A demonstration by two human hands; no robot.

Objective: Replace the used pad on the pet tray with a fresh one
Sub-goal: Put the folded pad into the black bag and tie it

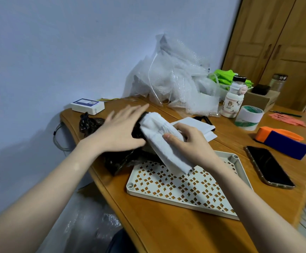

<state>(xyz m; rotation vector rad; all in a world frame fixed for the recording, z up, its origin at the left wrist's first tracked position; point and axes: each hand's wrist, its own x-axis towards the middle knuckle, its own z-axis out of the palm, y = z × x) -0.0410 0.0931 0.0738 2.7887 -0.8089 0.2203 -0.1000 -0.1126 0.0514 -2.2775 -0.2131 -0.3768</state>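
A cream pet tray (166,196) with a diamond-cut grid lies on the wooden table, no pad on it. My right hand (188,141) grips a rolled white pad (159,136) above the tray's far edge. The pad's upper end sits inside the mouth of a black plastic bag (123,159). My left hand (119,128), blurred, lies with straight fingers against the bag beside the pad. A folded white pad (197,126) rests flat on the table behind my right hand.
A black phone (269,167) lies right of the tray. An orange and blue block (283,143), a tape roll (249,117), a bottle (233,99) and piled bubble wrap (177,79) stand behind. A white box (88,106) and another black bag (88,123) sit far left.
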